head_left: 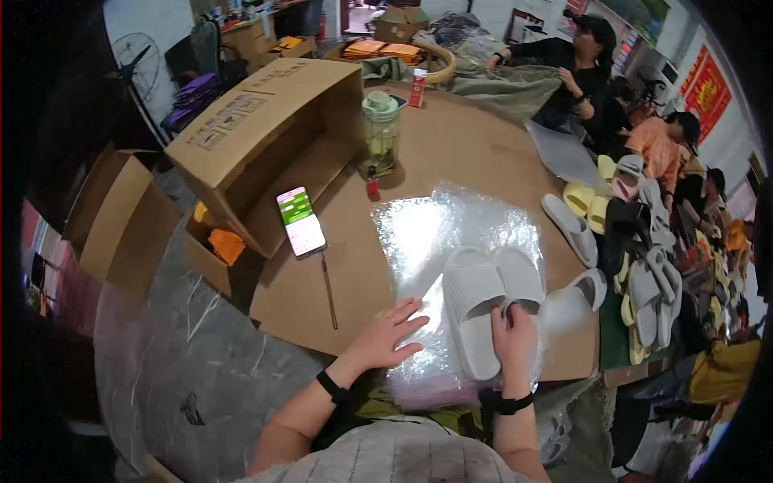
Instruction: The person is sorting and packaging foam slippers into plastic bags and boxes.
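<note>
A pair of light grey slide slippers (473, 302) lies side by side, toes pointing away from me, on a stack of clear plastic bags (419, 233). My right hand (515, 338) has its fingers closed at the foot opening of the right slipper, and it covers the heel of that slipper. Spread flat, my left hand (388, 334) touches the bags to the left of the slippers and holds nothing. Both wrists wear dark bands. Right of the bags, another grey slipper (594, 288) rests on its side, partly under a clear film.
Cardboard covers the table (475, 133). An open cardboard box (241, 121), a lit phone (301, 221), a green-lidded bottle (380, 133) and a small red bottle (372, 182) stand or lie left of the bags. Slippers (644, 298) pile up at right. Co-workers (592, 64) are beyond.
</note>
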A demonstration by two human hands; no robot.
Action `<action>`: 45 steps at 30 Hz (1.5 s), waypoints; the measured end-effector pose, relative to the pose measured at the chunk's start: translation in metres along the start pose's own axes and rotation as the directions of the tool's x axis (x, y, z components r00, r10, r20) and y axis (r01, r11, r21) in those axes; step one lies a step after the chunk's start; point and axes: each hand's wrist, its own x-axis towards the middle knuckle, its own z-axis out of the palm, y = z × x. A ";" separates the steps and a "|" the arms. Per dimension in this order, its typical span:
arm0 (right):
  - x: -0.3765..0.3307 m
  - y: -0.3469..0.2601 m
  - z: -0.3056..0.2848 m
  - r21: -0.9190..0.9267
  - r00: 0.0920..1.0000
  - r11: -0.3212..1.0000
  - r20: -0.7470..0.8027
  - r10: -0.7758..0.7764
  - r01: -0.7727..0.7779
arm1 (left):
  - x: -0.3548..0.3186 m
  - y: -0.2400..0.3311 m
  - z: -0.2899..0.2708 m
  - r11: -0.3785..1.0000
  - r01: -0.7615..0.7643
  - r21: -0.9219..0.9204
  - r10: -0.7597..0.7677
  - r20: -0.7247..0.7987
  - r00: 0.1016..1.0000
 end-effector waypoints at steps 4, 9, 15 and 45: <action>0.001 0.005 -0.009 0.108 1.000 0.994 -0.011 0.010 -0.009 | -0.002 -0.001 0.003 1.000 0.020 -0.022 -0.020 0.024 1.000; -0.016 0.022 -0.048 0.238 0.989 0.971 -0.138 0.054 -0.020 | -0.003 0.006 0.002 0.999 0.014 0.029 -0.015 0.015 1.000; -0.036 0.037 -0.064 0.397 0.960 0.917 -0.270 0.077 0.038 | -0.002 0.001 0.002 0.999 0.011 0.036 -0.011 0.006 1.000; -0.035 0.025 -0.013 0.164 0.993 0.981 -0.035 0.115 -0.108 | -0.003 0.006 0.005 0.999 -0.028 0.032 0.029 -0.059 0.998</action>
